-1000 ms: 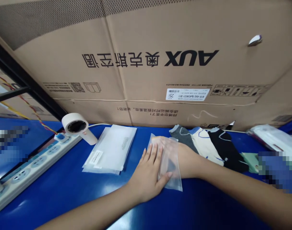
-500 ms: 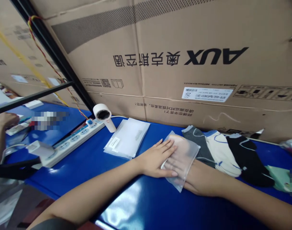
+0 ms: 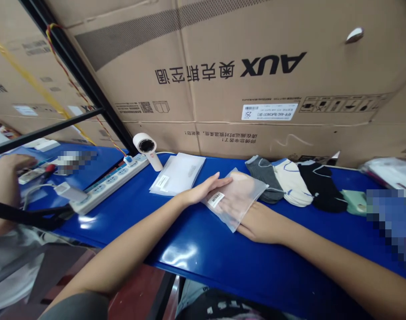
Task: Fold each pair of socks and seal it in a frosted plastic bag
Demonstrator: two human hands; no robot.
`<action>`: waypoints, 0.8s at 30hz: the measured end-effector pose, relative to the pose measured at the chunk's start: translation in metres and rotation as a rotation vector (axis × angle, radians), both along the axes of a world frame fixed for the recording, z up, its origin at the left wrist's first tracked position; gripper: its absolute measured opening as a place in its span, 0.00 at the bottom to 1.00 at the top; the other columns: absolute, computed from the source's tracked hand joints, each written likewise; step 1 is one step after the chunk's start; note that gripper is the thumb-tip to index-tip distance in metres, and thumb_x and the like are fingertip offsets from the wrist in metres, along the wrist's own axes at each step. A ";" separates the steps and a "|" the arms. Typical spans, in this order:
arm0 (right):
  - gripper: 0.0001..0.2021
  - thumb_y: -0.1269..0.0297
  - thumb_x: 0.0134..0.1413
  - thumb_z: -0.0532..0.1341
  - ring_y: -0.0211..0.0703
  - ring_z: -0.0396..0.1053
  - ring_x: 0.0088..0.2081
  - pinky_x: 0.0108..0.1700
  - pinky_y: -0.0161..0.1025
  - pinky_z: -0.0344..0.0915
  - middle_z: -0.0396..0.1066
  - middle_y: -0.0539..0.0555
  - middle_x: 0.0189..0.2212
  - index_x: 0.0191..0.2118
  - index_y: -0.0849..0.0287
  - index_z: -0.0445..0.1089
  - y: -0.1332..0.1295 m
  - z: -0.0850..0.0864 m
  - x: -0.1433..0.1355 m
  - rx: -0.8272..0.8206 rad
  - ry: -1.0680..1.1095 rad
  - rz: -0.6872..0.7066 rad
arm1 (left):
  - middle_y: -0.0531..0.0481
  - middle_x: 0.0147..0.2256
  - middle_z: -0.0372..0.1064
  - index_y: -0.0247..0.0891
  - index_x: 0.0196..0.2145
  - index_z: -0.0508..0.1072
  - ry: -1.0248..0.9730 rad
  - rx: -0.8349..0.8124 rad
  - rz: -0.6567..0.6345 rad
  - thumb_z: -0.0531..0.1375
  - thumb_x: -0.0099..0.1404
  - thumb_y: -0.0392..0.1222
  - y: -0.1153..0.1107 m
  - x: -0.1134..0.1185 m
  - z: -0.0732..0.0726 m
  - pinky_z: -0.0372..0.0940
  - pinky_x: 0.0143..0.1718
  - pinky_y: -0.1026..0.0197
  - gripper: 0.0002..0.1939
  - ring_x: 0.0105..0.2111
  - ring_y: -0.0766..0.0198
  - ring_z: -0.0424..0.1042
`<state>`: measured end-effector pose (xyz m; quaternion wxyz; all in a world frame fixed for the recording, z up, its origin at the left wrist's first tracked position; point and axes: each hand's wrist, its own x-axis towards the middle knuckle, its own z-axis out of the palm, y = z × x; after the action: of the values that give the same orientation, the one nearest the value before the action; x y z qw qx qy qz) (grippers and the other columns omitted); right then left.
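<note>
At my remote post, my view centres on one frosted, translucent plastic bag [image 3: 234, 201] with a white barcode label [image 3: 218, 199], held between two bare hands at the middle of a glossy blue table [image 3: 209, 258]. The right hand [image 3: 261, 222] comes in from the right, its straight fingers showing through the film; I can't tell whether they are inside the bag or under it, nor whether they pinch it. The left hand [image 3: 203, 190] lies against the bag's labelled end, fingers extended; whether it grips the edge is hidden from me.

I judge the handling of this bag to be under way and unfinished, since both hands are on it. I make out nothing but the hand through the film. Left of the hands, a stack of similar frosted bags [image 3: 181, 171] lies flat, untouched, near a small white handheld fan [image 3: 147, 151]. Just beyond the right hand, a dark grey sock [image 3: 264, 180], a cream sock with blue trim [image 3: 292, 184] and a black sock [image 3: 323, 186] lie in a row, unbagged as far as I can see.
</note>
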<state>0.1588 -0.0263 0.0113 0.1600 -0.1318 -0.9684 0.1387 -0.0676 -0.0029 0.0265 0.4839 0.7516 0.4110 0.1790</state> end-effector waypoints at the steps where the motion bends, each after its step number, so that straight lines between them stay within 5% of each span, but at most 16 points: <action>1: 0.28 0.67 0.66 0.52 0.52 0.51 0.69 0.68 0.55 0.52 0.54 0.64 0.68 0.69 0.60 0.51 0.000 -0.001 0.000 -0.010 -0.001 0.018 | 0.51 0.68 0.47 0.41 0.68 0.55 0.014 -0.001 0.001 0.27 0.74 0.57 0.000 0.001 0.001 0.53 0.66 0.47 0.36 0.67 0.57 0.50; 8: 0.27 0.68 0.66 0.51 0.52 0.47 0.70 0.68 0.58 0.51 0.52 0.62 0.69 0.69 0.58 0.52 -0.006 -0.003 -0.005 0.034 0.044 -0.037 | 0.52 0.69 0.43 0.46 0.68 0.52 0.181 0.239 -0.054 0.35 0.74 0.60 -0.003 0.006 -0.006 0.37 0.69 0.42 0.32 0.70 0.58 0.42; 12: 0.26 0.69 0.66 0.51 0.55 0.43 0.71 0.68 0.63 0.46 0.54 0.61 0.68 0.68 0.57 0.56 -0.006 -0.003 -0.008 0.104 0.033 -0.058 | 0.49 0.69 0.44 0.43 0.69 0.49 0.232 0.321 -0.068 0.36 0.75 0.58 -0.008 0.009 -0.011 0.36 0.70 0.44 0.32 0.70 0.61 0.41; 17: 0.24 0.66 0.64 0.53 0.58 0.52 0.68 0.67 0.64 0.49 0.59 0.63 0.65 0.65 0.59 0.61 -0.005 -0.005 -0.014 0.083 0.018 -0.079 | 0.48 0.69 0.45 0.47 0.69 0.50 0.321 0.458 -0.051 0.43 0.75 0.57 -0.018 0.010 -0.009 0.38 0.69 0.42 0.30 0.70 0.58 0.44; 24: 0.28 0.68 0.64 0.51 0.55 0.55 0.67 0.66 0.57 0.54 0.61 0.65 0.64 0.68 0.63 0.54 -0.007 -0.010 -0.004 0.031 0.013 -0.033 | 0.48 0.69 0.45 0.48 0.70 0.49 0.325 0.482 -0.037 0.45 0.74 0.57 -0.019 0.005 -0.010 0.40 0.69 0.43 0.31 0.69 0.56 0.45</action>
<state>0.1549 -0.0332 0.0018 0.1704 -0.1444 -0.9671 0.1221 -0.0625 -0.0214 0.0162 0.2223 0.8711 0.4151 0.1399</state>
